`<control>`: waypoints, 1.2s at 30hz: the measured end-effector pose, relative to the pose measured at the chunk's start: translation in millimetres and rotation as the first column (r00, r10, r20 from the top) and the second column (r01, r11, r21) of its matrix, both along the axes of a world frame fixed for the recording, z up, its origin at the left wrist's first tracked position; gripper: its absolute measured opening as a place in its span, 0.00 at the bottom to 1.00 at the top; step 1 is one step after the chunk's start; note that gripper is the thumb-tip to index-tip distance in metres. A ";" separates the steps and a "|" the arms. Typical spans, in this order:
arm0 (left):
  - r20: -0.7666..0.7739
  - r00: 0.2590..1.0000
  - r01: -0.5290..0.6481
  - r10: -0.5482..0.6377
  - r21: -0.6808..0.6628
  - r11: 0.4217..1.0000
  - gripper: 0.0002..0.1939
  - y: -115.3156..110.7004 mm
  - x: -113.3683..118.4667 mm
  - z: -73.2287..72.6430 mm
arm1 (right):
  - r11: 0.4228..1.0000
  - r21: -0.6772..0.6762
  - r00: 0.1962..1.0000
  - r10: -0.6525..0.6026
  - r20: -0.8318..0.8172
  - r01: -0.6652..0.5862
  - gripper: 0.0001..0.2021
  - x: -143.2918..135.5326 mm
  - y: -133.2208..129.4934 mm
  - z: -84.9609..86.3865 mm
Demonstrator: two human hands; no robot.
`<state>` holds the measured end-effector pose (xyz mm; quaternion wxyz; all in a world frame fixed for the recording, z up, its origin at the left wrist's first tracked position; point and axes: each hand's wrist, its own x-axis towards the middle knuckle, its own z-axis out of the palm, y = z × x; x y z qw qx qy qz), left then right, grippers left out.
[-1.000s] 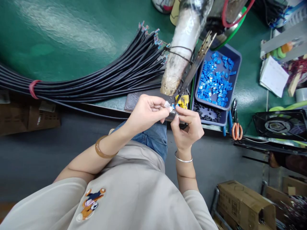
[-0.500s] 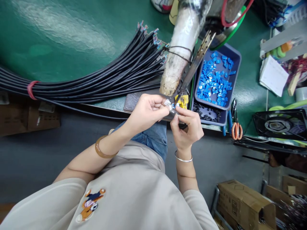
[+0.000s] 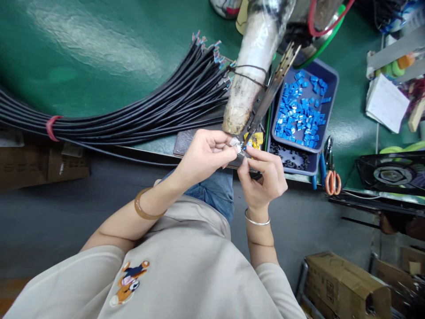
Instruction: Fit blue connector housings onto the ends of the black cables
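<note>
Thumb and fingers of my left hand [image 3: 212, 148] are pinched on a small whitish piece [image 3: 235, 142] at the bench's front edge. Close on its right, my right hand [image 3: 264, 173] is closed, its fingertips at a tiny blue part [image 3: 244, 148]; their exact grip is too small to make out. Just above the fingertips is the lower end of a long dark metal tool [image 3: 265, 106]. A yellow piece [image 3: 255, 139] lies behind my right fingers. Beyond them stands a tray [image 3: 327, 113] of blue connectors [image 3: 300, 110].
A bundle of black cables [image 3: 133, 117] with a red tie lies at left. A wrapped cylinder [image 3: 249, 66] leans over the bench. Small black parts [image 3: 288, 155] lie in a lower tray. Orange-handled scissors [image 3: 332, 182], papers [image 3: 387, 104] and a fan [image 3: 392, 173] are at right.
The whole view has shifted slightly, so bench items appear a little further right. Both hands stay close together, and the blue part between them shows less than before.
</note>
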<state>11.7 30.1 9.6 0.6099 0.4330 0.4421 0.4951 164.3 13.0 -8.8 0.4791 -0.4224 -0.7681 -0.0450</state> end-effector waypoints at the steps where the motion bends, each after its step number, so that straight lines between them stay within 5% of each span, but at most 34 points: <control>1: -0.001 1.000 -0.001 0.001 0.001 1.000 0.04 0.1 -0.4 0.3 | 1.000 0.005 1.000 -0.002 0.008 0.002 0.09 -0.2 -0.2 0.4; 28: 0.059 0.995 0.077 -0.076 -0.019 0.997 0.04 0.3 -0.5 2.1 | 0.995 -0.102 0.998 0.008 -0.066 -0.015 0.10 -1.3 -2.9 9.8; 36: 0.005 0.991 0.133 -0.133 -0.047 0.990 0.07 2.9 -4.2 0.8 | 0.998 -0.049 0.998 0.038 0.058 -0.035 0.10 1.1 -4.1 9.3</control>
